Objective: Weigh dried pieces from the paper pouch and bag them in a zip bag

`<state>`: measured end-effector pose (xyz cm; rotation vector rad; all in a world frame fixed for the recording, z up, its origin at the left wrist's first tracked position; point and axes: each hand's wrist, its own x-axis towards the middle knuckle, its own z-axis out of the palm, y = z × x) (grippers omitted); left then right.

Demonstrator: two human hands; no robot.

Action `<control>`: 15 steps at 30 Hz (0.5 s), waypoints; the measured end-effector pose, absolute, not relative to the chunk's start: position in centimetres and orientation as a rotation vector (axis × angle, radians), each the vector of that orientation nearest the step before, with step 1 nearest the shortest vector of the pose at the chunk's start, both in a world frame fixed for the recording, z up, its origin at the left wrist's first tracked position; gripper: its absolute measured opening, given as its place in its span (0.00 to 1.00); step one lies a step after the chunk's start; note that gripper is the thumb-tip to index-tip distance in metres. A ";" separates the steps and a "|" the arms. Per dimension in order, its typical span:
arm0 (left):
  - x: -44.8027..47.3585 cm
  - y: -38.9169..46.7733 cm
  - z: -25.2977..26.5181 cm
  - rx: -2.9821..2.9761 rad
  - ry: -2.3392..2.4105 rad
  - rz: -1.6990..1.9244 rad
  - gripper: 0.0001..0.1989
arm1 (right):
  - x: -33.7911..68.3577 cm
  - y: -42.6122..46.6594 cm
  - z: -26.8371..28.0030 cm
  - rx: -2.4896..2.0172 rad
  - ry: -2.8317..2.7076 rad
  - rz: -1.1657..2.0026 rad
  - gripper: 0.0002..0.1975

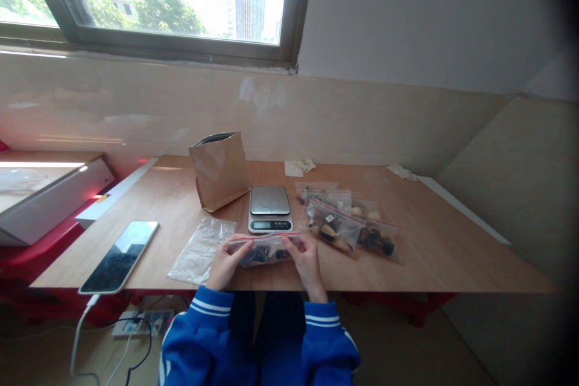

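Between my hands is a clear zip bag (266, 253) with a red seal line and dark pieces inside. My left hand (226, 262) pinches its top left edge, and my right hand (307, 262) pinches the top right edge. Just behind the bag sits a kitchen scale (270, 202) with a steel plate and a small display. Right of the scale lies a pile of filled zip bags (332, 226), holding dark and pale dried-looking pieces. A crumpled clear plastic bag (203, 247) lies flat beside my left hand.
An open brown paper pouch (219, 172) stands behind on the left. A phone (120, 256) with a charging cable (76, 332) lies at the table's left front edge. Crumpled tissue (304, 165) rests near the wall, and a power strip (142, 324) is on the floor.
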<state>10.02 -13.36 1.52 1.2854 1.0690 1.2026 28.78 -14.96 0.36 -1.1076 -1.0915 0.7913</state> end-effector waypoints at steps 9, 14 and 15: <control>10.2 -13.5 2.0 1.351 1.174 1.223 0.14 | 29.0 -14.9 0.2 -1.071 -1.148 0.689 0.09; 10.5 -13.6 1.9 1.306 1.086 1.186 0.14 | 29.2 -15.4 0.4 -1.010 -1.109 0.976 0.13; 10.6 -13.7 1.9 1.314 1.066 1.180 0.14 | 29.3 -15.4 0.5 -0.989 -1.125 1.010 0.14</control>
